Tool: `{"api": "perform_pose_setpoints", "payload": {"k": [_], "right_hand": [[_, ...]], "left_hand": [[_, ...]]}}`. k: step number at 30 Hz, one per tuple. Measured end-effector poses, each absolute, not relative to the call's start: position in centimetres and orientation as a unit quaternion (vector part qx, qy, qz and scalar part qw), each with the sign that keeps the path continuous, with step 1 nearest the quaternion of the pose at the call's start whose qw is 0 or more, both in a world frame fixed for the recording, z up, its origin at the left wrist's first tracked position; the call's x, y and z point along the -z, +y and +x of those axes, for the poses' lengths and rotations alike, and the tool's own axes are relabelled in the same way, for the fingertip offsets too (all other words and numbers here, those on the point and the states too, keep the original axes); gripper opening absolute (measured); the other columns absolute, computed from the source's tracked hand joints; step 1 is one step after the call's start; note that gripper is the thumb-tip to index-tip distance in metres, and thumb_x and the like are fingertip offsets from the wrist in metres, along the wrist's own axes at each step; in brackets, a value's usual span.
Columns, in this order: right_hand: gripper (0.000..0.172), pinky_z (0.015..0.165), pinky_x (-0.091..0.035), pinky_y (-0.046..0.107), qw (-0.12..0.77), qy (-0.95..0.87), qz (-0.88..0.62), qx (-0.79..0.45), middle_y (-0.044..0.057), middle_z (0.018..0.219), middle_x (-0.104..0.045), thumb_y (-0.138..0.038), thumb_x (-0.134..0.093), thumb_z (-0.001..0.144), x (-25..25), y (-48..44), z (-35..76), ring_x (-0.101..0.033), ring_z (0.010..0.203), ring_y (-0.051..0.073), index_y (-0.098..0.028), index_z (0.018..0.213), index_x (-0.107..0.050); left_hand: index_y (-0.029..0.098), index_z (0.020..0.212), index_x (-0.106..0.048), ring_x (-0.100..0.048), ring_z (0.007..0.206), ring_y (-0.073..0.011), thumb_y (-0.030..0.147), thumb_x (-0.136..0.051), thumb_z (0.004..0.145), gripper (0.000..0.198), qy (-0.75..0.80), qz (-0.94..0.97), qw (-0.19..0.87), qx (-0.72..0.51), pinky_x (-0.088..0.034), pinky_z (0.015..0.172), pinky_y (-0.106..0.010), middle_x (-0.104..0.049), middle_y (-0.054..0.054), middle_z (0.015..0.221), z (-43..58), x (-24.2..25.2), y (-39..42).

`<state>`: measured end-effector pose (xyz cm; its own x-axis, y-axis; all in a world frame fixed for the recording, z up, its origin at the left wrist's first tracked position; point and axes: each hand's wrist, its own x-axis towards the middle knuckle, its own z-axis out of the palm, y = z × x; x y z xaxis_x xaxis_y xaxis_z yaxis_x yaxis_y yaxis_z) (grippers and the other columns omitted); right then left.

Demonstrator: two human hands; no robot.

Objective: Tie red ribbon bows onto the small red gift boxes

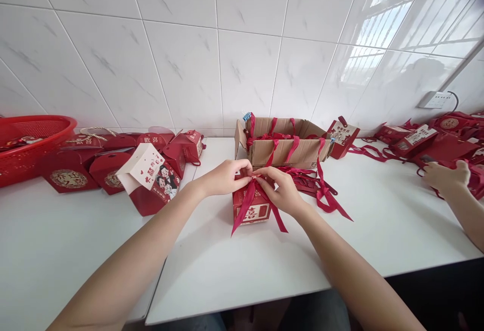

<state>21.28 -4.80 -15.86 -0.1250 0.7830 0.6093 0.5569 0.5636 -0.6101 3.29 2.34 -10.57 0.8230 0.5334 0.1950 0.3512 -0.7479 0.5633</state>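
A small red gift box with gold and white print stands upright on the white table in front of me. A dark red ribbon is gathered at its top, its two tails hanging down over the front. My left hand pinches the ribbon at the box top from the left. From the right, my right hand also has thumb and fingers closed on the ribbon there. The fingertips of both hands nearly meet, partly hiding the gathered part.
Behind the box sits a cardboard box hung with ribbons, more ribbons beside it. Gift boxes stand left, near a red plastic basket. Another person's hand reaches in at right among red boxes.
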Motion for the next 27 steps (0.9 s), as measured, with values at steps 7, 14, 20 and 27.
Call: {"api": "perform_pose_setpoints", "payload": {"k": [7,14,20,27], "right_hand": [[0.017,0.06,-0.047,0.027,0.491,-0.728,-0.458,-0.134,0.004,0.087,-0.067,-0.026,-0.049,0.088,15.85,-4.85,21.15,-0.059,0.071,0.014,-0.021,0.099,-0.061],[0.016,0.064,-0.048,0.028,0.515,-0.7,-0.474,-0.141,0.004,0.086,-0.067,-0.029,-0.053,0.085,15.85,-4.77,21.1,-0.058,0.071,0.015,-0.021,0.096,-0.062],[0.018,0.064,-0.048,0.028,0.533,-0.671,-0.487,-0.17,0.004,0.083,-0.066,-0.032,-0.057,0.082,15.98,-4.51,21.18,-0.057,0.069,0.014,-0.02,0.095,-0.063],[0.029,0.069,-0.049,0.029,0.537,-0.632,-0.485,-0.277,0.005,0.085,-0.069,-0.038,-0.062,0.079,16.14,-4.23,21.47,-0.061,0.076,0.017,-0.018,0.101,-0.065]], "left_hand": [[0.019,0.085,-0.059,-0.055,0.082,-0.0177,0.021,-0.047,0.077,0.015,0.227,0.944,0.156,-0.18,-0.043,0.072,-0.028,-0.062,-0.003,0.087,3.24,10.58,2.77],[0.019,0.081,-0.061,-0.052,0.087,-0.0195,0.022,-0.046,0.078,0.015,0.235,0.943,0.164,-0.167,-0.043,0.073,-0.029,-0.058,-0.004,0.083,3.23,10.55,2.43],[0.02,0.081,-0.058,-0.05,0.097,-0.0214,0.031,-0.05,0.078,0.014,0.243,0.927,0.224,-0.176,-0.043,0.08,-0.031,-0.057,-0.004,0.089,2.9,10.5,2.52],[0.018,0.079,-0.059,-0.055,0.085,-0.0162,0.039,-0.052,0.08,0.022,0.232,0.903,0.329,-0.151,-0.045,0.08,-0.029,-0.056,-0.004,0.094,3.01,10.03,2.61]]}}
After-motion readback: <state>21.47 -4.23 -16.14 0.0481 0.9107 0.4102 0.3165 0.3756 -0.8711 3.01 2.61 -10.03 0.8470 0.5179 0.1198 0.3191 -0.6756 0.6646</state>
